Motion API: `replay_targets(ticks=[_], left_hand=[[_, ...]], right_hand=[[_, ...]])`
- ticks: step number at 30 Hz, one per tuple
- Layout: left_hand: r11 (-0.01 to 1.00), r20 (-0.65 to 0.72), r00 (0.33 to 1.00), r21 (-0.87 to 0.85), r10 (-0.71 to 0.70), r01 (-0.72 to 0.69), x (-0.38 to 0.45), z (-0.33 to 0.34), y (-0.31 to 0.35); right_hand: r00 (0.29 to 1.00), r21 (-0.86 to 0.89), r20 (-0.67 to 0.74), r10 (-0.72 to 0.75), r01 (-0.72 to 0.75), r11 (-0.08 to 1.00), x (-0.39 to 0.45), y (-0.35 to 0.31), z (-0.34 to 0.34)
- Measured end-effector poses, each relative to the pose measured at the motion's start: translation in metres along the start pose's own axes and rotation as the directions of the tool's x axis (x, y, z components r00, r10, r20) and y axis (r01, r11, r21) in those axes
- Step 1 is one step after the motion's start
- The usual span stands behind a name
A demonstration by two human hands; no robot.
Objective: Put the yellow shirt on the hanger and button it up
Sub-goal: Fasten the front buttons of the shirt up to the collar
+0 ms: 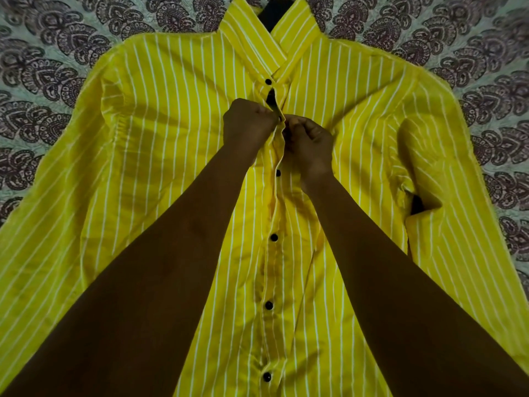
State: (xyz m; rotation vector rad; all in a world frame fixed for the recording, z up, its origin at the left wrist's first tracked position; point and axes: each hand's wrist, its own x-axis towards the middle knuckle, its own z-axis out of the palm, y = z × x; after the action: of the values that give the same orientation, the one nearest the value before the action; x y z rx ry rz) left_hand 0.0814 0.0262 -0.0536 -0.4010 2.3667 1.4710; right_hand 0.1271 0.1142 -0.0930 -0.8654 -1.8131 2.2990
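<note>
Head view:
Yellow shirt: spread front-up on patterned bedspread, collar far, placket running straight away.
Hanger: dark, inside collar.
Left hand: pinching placket edge.
Right hand: pinching opposite edge, touching left.
Unfastened gap: directly between both hands, equally near.

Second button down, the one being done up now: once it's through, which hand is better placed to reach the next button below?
Probably the right hand. It sits lower on the placket than the left hand, with the next black button just below it. Both hands now pinch the yellow shirt front edges together.
</note>
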Motion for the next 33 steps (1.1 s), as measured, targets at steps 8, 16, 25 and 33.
replay_targets(ticks=[8,16,25,33], left_hand=[[0.999,0.055,0.998,-0.029,-0.029,0.030,0.007,0.001,-0.001],[0.990,0.116,0.989,-0.093,-0.095,0.106,0.013,-0.002,-0.007],[0.971,0.079,0.981,-0.145,-0.178,0.188,0.015,0.010,-0.003],[0.980,0.060,0.992,-0.160,-0.110,0.119,0.014,0.005,-0.009]], right_hand=[[0.992,0.034,-0.007,0.130,-0.129,0.991,0.008,-0.011,0.001],[0.980,-0.201,-0.184,-0.072,0.034,0.979,0.001,0.009,0.017],[0.979,-0.216,-0.149,-0.141,0.107,0.971,-0.003,0.011,0.019],[0.991,-0.143,-0.107,-0.075,0.059,0.988,0.000,0.004,0.014]])
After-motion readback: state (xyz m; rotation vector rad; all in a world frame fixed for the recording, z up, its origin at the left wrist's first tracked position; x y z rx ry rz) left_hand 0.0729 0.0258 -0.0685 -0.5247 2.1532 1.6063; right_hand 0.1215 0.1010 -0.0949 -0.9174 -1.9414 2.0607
